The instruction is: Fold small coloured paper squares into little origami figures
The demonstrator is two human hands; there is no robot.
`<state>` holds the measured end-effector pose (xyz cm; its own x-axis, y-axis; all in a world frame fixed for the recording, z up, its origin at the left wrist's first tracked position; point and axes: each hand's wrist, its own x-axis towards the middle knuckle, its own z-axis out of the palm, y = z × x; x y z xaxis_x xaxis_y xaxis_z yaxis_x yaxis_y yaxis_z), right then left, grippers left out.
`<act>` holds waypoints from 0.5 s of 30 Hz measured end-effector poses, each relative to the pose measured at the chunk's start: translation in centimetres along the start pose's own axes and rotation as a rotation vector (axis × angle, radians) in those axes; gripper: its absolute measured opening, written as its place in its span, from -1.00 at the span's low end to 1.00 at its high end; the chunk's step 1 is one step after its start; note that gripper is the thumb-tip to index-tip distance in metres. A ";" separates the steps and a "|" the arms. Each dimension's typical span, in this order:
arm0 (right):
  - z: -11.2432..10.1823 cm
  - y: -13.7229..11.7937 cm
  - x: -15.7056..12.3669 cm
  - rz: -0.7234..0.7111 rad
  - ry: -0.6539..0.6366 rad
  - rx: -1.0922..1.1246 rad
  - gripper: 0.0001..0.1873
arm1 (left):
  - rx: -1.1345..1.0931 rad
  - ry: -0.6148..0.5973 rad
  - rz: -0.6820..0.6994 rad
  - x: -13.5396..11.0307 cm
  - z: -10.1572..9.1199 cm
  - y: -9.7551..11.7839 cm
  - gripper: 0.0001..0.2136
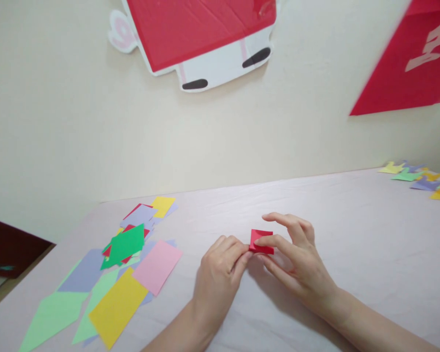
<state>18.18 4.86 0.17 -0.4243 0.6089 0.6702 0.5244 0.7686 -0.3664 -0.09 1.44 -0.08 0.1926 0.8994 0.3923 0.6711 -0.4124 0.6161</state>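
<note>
Red paper: small folded piece, on the table between both hands
Left hand: fingertips pinched on the paper's left edge
Right hand: thumb and forefinger clamped on the paper's right side, other fingers lifted
Sheets: loose coloured squares spread to the left, well apart from the hands
Folded shapes: far right edge, by the wall

both hands pinch small folded red paper on table.
</note>
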 end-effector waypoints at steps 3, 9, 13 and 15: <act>0.1 0.1 0.0 0.001 -0.007 0.027 -0.84 | -0.015 0.006 0.011 -0.1 0.0 0.1 -0.87; 0.5 0.6 -0.1 0.065 -0.110 0.245 -0.85 | -0.055 0.002 -0.020 -0.3 0.2 0.1 -0.88; 0.8 0.8 0.0 0.218 -0.156 0.473 -0.91 | -0.133 0.020 -0.081 -0.3 0.3 0.1 -0.90; 0.9 0.7 0.0 0.281 -0.158 0.560 -0.89 | -0.177 0.018 -0.118 -0.2 0.2 0.3 -0.90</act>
<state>17.93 5.60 -0.68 -0.4533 0.7904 0.4121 0.1844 0.5355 -0.8242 0.22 1.17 -0.17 0.1060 0.9410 0.3215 0.5514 -0.3247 0.7685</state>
